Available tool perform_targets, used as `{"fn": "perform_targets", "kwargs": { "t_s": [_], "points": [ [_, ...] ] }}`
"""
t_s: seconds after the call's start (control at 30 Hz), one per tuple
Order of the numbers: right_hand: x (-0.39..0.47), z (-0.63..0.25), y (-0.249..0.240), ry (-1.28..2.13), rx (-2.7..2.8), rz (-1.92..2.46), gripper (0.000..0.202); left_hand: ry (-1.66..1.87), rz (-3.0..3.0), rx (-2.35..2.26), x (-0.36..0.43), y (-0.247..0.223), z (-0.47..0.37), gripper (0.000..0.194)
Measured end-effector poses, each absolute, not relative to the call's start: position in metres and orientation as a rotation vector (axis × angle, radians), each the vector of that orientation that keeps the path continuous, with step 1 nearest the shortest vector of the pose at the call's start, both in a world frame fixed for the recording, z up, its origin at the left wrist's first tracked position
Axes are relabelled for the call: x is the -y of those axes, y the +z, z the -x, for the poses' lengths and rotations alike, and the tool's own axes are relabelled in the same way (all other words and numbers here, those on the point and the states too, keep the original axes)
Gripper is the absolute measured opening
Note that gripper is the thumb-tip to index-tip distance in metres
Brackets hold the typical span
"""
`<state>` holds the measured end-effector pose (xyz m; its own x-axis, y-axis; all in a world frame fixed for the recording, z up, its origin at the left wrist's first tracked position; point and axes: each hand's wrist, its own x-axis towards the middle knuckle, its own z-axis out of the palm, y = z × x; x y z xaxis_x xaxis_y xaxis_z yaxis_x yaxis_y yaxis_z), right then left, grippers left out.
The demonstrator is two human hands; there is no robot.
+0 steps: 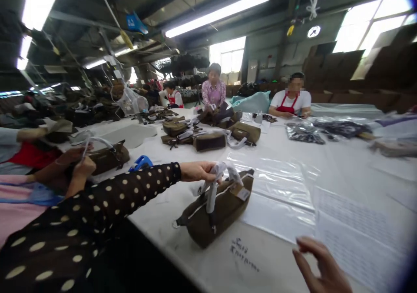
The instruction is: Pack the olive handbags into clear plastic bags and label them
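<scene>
A brown handbag [216, 212] sits tilted at the near edge of the white table, its handles wrapped in pale plastic and a small tag [243, 193] hanging on its side. My left hand [202, 171], in a dotted black sleeve, is closed round the wrapped handles [211, 193]. To the right of the bag, my right hand [321, 267] hovers low over the table, fingers curved and apart, with nothing in it. Clear plastic bags [276, 197] lie flat just behind the handbag. Printed sheets [358, 232] are spread near my right hand.
More brown bags [210, 141] are heaped mid-table. A blue tape dispenser [141, 163] lies left of my forearm. At the left, a co-worker's hands [84, 164] handle another bag [109, 157]. Co-workers [293, 97] are across the table, near packed plastic bags [304, 133].
</scene>
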<state>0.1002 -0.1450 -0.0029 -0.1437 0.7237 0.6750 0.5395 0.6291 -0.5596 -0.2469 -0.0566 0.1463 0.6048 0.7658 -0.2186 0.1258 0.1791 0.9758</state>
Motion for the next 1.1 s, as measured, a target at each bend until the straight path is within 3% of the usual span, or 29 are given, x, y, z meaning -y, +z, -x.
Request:
{"fn": "perform_targets", "kwargs": {
  "t_s": [0.13,0.23,0.57,0.7,0.87,0.97,1.1],
  "points": [
    [0.114,-0.081,0.068,0.289,1.948,0.855,0.069,0.334,-1.387,-0.707,0.064,0.159,0.21,0.033],
    [0.105,-0.068,0.098,0.163,2.049,0.79,0.081,0.288,-1.35,-0.614,0.075,0.169,0.194,0.032],
    [0.149,-0.105,-0.012,0.232,1.842,1.378,0.05,0.484,-1.328,-0.686,0.087,0.129,0.161,0.029],
    [0.16,-0.08,0.0,0.556,1.672,1.382,0.037,0.518,-1.417,-0.801,0.081,0.127,0.152,0.027],
    [0.148,0.01,0.019,1.478,0.815,0.988,0.063,0.468,-1.513,-0.876,0.081,0.132,0.15,0.028],
    [0.117,0.055,0.02,1.523,0.482,0.828,0.061,0.466,-1.541,-0.937,0.074,0.132,0.153,0.027],
    [0.111,0.057,0.019,1.584,0.516,0.847,0.038,0.44,-1.562,-0.969,0.061,0.132,0.157,0.026]
  ]
}}
